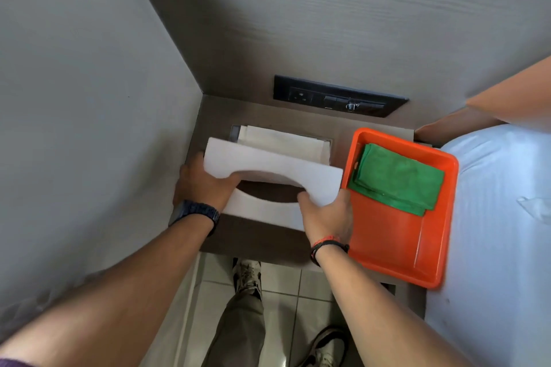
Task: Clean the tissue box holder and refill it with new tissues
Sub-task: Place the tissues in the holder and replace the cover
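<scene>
A thick white stack of tissues (268, 165), bent into an arch, is held above the bedside table. My left hand (202, 185) grips its left end and my right hand (326, 214) grips its right end. Behind the stack the tissue holder (326, 141) is a metal-rimmed recess set in the wooden table top, with white tissue paper (283, 141) lying inside it. Under the stack I see another white sheet (262, 211) with a curved cut-out; I cannot tell whether it is a cover or part of the stack.
An orange plastic tray (396, 241) sits at the table's right and holds a folded green cloth (396, 180). A black socket panel (337, 98) is on the back wall. A grey wall stands close on the left, a bed with a white sheet (492, 217) on the right.
</scene>
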Demonstrator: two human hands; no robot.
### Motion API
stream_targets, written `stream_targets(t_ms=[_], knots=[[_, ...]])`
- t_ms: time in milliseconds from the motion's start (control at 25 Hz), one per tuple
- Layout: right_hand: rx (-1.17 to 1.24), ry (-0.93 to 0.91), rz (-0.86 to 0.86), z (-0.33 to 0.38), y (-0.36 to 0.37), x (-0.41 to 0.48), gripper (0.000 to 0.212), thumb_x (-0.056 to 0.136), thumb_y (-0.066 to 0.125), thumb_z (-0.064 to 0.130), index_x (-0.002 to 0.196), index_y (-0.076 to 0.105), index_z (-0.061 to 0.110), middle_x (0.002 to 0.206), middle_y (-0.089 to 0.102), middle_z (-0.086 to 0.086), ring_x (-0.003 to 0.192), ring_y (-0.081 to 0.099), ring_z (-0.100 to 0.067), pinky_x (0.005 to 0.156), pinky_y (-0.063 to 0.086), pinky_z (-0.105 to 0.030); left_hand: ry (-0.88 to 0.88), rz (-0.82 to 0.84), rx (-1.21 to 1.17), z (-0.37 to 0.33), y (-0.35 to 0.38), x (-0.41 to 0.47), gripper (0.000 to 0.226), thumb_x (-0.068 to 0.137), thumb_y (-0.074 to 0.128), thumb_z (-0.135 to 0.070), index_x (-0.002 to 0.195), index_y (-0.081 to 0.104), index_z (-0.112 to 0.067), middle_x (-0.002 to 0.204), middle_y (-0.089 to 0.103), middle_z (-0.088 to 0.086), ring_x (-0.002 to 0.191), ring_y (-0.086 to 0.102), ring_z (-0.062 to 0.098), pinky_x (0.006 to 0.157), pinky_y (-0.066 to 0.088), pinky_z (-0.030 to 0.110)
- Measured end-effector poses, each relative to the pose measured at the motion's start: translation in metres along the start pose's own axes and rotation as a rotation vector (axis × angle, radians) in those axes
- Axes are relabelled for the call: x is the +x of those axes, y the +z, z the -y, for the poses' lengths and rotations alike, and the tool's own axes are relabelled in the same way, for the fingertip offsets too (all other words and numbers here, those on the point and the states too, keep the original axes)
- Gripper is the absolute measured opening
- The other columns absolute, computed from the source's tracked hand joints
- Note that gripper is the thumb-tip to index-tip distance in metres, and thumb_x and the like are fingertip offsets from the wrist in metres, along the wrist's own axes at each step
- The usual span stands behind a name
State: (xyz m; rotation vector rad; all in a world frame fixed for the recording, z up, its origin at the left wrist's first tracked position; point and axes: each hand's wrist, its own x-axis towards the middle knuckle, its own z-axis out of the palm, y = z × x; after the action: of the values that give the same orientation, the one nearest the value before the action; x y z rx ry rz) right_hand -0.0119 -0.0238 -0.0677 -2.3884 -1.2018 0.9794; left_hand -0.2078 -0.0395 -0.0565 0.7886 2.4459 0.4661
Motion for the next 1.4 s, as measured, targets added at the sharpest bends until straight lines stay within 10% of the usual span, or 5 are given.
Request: stream_targets(t_ms=[600, 1400], knots=[[-0.128, -0.034, 0.052, 0.044, 0.028, 0.091, 0.067, 0.069, 0.07, 0.05, 0.116, 0.048, 0.008, 0.113, 0.057, -0.017, 0.099, 0.057, -0.038, 0.078, 0.05, -0.04, -0.006, 0.188, -0.192, -0.045, 0.03, 0.07, 0.059, 0.07, 0.076, -0.033, 0.122, 0.055, -0.017, 0.118, 0.061, 0.004, 0.102, 0.057, 0.023, 0.078, 0.047, 0.028], [-0.05, 0.032, 0.148, 0.036, 0.034, 0.103, 0.055, 0.074, 0.066, 0.044, 0.11, 0.035, 0.016, 0.076, 0.047, 0.001, 0.058, 0.045, -0.014, 0.049, 0.033, -0.027, -0.029, 0.237, -0.224, -0.025, 0.055, 0.087, 0.066, 0.068, 0.075, -0.04, 0.126, 0.048, -0.025, 0.116, 0.056, -0.004, 0.099, 0.054, 0.019, 0.078, 0.046, 0.031]])
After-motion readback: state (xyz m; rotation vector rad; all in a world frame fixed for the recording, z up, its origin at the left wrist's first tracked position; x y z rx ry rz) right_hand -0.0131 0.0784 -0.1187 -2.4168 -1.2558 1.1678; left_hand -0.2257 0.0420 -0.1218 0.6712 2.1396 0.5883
